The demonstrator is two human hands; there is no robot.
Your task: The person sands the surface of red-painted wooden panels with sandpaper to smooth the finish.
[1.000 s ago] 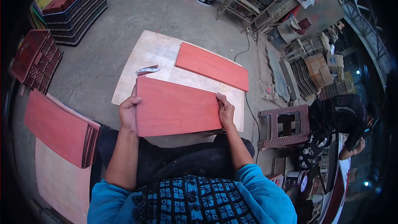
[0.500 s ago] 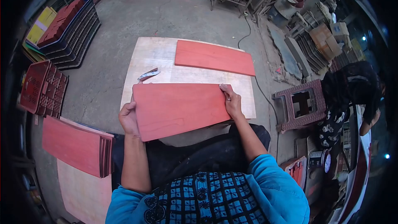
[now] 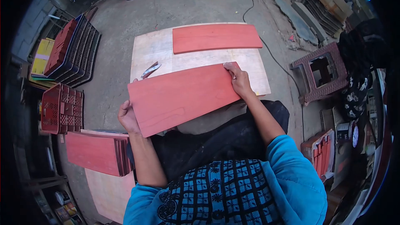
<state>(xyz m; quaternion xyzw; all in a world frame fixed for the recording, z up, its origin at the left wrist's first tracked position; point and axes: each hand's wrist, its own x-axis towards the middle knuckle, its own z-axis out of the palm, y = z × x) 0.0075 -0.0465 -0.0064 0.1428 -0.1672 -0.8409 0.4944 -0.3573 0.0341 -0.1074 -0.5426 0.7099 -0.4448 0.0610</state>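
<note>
A red-painted wooden board (image 3: pixel 187 100) is held up over my lap, its right end tilted higher than its left. My left hand (image 3: pixel 129 117) grips the board's left end, thumb on the near side and other fingers partly hidden behind it. At the top right corner my right hand (image 3: pixel 239 81) is closed on the board. Beyond it, a second red board (image 3: pixel 216 38) lies on a pale plywood sheet (image 3: pixel 152 50). A crumpled strip of grey-and-brown material (image 3: pixel 151 70) rests on the sheet, just past the held board's left part.
To my left stands a stack of red boards (image 3: pixel 93 152) on another pale sheet (image 3: pixel 110 191). Behind are a red crate (image 3: pixel 62 108) and stacked dark crates (image 3: pixel 85 54). A plastic stool (image 3: pixel 321 73) stands at right, beside a person in dark clothes (image 3: pixel 362 54). A cable (image 3: pixel 277 58) crosses the floor.
The held board has tilted, its right end rising with my right hand. Both hands keep their grip. The whole view has shifted and turned slightly with my head.
</note>
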